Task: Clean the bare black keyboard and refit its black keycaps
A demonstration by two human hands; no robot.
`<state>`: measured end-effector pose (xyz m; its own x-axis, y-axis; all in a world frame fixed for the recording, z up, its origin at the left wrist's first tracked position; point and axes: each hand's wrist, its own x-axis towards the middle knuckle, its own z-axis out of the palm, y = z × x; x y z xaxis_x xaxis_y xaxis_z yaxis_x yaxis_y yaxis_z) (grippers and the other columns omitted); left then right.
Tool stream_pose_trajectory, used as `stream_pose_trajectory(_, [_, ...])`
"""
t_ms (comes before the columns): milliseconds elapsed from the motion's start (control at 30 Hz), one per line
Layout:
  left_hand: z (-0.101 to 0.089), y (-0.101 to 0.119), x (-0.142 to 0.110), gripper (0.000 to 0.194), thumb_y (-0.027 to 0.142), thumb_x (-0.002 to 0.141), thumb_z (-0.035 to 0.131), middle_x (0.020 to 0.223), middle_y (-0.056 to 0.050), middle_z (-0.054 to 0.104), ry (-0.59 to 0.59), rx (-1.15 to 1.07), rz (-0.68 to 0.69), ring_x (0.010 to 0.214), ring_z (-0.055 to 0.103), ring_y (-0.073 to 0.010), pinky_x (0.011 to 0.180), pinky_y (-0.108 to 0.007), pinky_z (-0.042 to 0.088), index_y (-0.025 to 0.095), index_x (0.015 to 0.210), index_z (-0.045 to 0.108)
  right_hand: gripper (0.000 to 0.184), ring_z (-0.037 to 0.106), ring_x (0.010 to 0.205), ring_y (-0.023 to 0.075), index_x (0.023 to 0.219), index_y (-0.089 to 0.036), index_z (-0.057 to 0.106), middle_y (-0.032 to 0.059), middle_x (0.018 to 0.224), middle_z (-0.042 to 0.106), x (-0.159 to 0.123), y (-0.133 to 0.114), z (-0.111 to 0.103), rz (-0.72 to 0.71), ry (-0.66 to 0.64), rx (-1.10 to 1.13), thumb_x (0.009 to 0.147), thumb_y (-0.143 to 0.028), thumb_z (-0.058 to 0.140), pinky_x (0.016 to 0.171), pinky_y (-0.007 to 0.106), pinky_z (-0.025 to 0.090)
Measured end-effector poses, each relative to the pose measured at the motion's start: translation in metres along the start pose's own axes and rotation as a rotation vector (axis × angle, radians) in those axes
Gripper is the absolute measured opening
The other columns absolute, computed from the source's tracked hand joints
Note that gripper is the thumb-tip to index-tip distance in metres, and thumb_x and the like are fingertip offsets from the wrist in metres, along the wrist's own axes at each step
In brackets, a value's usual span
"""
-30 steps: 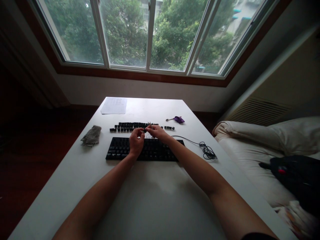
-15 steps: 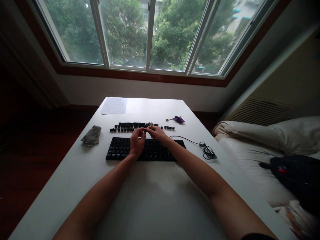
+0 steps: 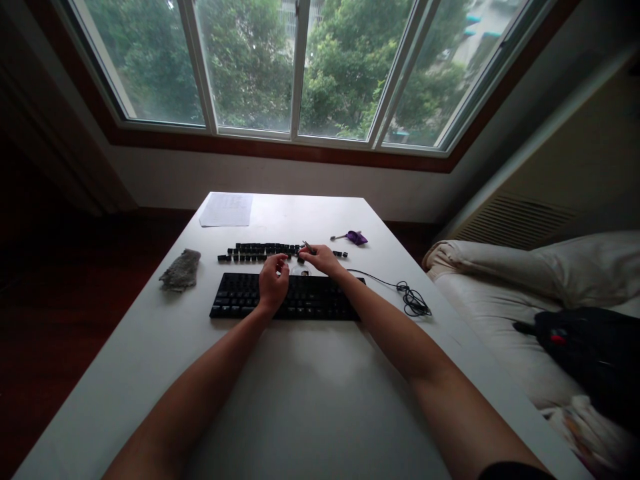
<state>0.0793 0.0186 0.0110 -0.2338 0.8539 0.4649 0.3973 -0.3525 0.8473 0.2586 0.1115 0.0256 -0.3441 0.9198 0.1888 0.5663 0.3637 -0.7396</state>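
Note:
A black keyboard lies on the white table, partly covered by my hands and forearms. My left hand hovers over its upper middle, fingers loosely curled, thumb apart, with nothing visible in them. Just beyond the keyboard, my right hand grips a small metal tool with thin prongs pointing up and away. A dark keycap shows close under the right fingertips; whether they touch it I cannot tell. Rows of black keycaps stand behind the keyboard. A small clear item shows between my hands.
A grey cloth lies left of the keyboard. Its coiled cable rests to the right. Farther back are a purple brush-like item and a sheet of paper. A bed with a dark bag adjoins the right side.
My hands were together at a small dark piece and are now apart. The right hand has shifted slightly right with the metal tool; the left has stayed almost in place.

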Motion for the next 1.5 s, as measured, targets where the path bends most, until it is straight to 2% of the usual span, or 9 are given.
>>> stream_pose_trajectory(167, [0.0, 0.0, 0.0, 0.02, 0.02, 0.087, 0.052, 0.095, -0.005, 0.064, -0.001, 0.011, -0.002, 0.084, 0.06, -0.0176, 0.08, -0.031, 0.049, 0.02, 0.103, 0.065, 0.026, 0.066, 0.087, 0.0173, 0.103, -0.022, 0.076, 0.0033, 0.093, 0.075, 0.017, 0.014, 0.008, 0.045, -0.038, -0.24, 0.087, -0.038, 0.063, 0.078, 0.025, 0.045])
stream_pose_trajectory(400, [0.0, 0.0, 0.001, 0.017, 0.019, 0.086, 0.051, 0.096, -0.005, 0.065, -0.018, 0.034, 0.017, 0.086, 0.061, -0.0178, 0.081, -0.031, 0.049, 0.02, 0.098, 0.065, 0.03, 0.064, 0.098, 0.0187, 0.108, -0.029, 0.074, 0.0038, 0.107, 0.072, 0.024, 0.003, 0.022, 0.025, -0.066, -0.522, 0.091, -0.046, 0.057, 0.08, 0.025, 0.044])
stream_pose_trajectory(533, [-0.001, 0.001, 0.001, 0.016, 0.017, 0.087, 0.051, 0.095, -0.005, 0.065, -0.022, 0.056, 0.028, 0.085, 0.061, -0.0174, 0.079, -0.031, 0.049, 0.02, 0.095, 0.065, 0.03, 0.063, 0.1, 0.0197, 0.11, -0.033, 0.073, 0.0035, 0.109, 0.069, 0.022, -0.002, 0.025, 0.036, -0.081, -0.604, 0.093, -0.048, 0.053, 0.079, 0.026, 0.044])
stream_pose_trajectory(833, [-0.002, 0.002, 0.001, 0.016, 0.017, 0.086, 0.05, 0.092, -0.004, 0.064, -0.037, 0.075, 0.039, 0.083, 0.06, -0.0173, 0.078, -0.03, 0.049, 0.02, 0.091, 0.065, 0.031, 0.062, 0.101, 0.0195, 0.111, -0.031, 0.073, 0.0042, 0.11, 0.068, 0.02, -0.007, 0.025, 0.036, -0.081, -0.614, 0.094, -0.047, 0.053, 0.08, 0.026, 0.044])
stream_pose_trajectory(1233, [-0.002, 0.002, 0.001, 0.016, 0.017, 0.087, 0.05, 0.089, -0.004, 0.063, -0.063, 0.098, 0.049, 0.083, 0.06, -0.0173, 0.078, -0.03, 0.048, 0.02, 0.089, 0.065, 0.022, 0.062, 0.092, 0.0175, 0.106, -0.026, 0.069, 0.0035, 0.102, 0.069, 0.021, 0.005, 0.019, -0.052, 0.041, -0.534, 0.091, -0.039, 0.06, 0.078, 0.025, 0.042])
stream_pose_trajectory(1500, [-0.002, 0.003, 0.0, 0.016, 0.017, 0.087, 0.05, 0.088, -0.003, 0.064, -0.069, 0.106, 0.059, 0.082, 0.06, -0.0177, 0.077, -0.03, 0.047, 0.021, 0.089, 0.066, 0.021, 0.061, 0.088, 0.0166, 0.105, -0.028, 0.067, 0.0008, 0.1, 0.069, 0.015, 0.004, 0.019, -0.094, -0.04, -0.515, 0.085, -0.035, 0.064, 0.074, 0.024, 0.041])
